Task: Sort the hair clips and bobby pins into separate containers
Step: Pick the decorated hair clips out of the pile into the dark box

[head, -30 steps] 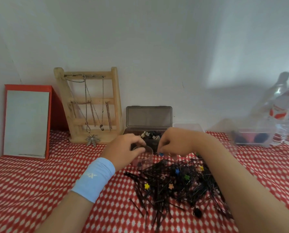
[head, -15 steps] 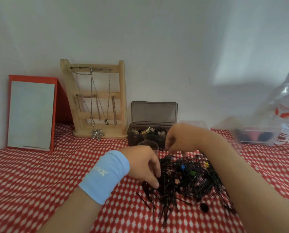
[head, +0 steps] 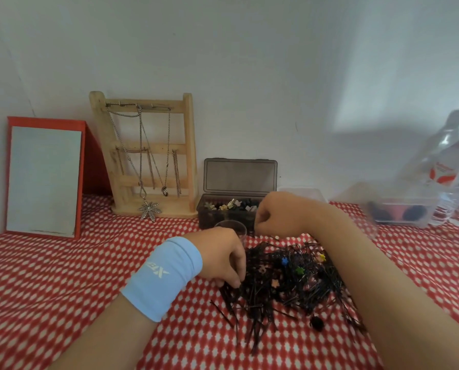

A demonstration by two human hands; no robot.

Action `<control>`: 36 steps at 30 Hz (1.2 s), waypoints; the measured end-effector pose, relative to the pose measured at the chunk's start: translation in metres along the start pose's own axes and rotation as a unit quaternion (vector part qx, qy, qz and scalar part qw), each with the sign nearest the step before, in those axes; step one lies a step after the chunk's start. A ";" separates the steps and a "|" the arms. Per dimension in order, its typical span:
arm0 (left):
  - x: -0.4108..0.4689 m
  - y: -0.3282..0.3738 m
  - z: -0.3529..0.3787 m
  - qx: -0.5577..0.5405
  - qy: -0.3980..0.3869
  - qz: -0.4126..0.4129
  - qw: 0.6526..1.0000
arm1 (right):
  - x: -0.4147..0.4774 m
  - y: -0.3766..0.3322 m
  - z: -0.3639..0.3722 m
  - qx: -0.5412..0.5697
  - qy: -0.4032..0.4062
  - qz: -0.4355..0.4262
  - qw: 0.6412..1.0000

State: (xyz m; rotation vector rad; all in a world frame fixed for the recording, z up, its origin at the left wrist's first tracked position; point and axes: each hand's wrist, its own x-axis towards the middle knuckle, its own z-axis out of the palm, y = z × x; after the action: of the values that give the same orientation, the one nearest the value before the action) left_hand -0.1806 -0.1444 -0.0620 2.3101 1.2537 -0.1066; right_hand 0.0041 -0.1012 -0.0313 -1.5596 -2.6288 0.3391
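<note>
Centrally, tangled wiry black bobby pins (head: 284, 289), left hand (head: 220, 256) pinching some, right hand (head: 279, 214) fisted, contents hidden.

The left hand (head: 220, 256) hides most of the small clear cup (head: 232, 227). The right hand (head: 279, 213), curled, conceals whatever its fingertips pinch. The water bottles (head: 452, 180) are blurred and cropped at the right edge.

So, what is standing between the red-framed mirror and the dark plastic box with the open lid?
In the head view, a wooden jewellery stand with hanging chains stands between the red-framed mirror and the dark box. Otherwise only the checked cloth.
</note>
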 end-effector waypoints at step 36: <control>0.023 0.020 0.024 0.052 0.166 0.037 0.984 | -0.067 0.023 -0.007 0.129 -0.034 0.052 0.990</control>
State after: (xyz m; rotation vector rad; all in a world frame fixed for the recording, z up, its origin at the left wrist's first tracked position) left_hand -0.1475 -0.1467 -0.0824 2.5371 1.3446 0.2552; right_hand 0.0578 -0.1484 -0.0254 -1.6258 -2.4347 0.7185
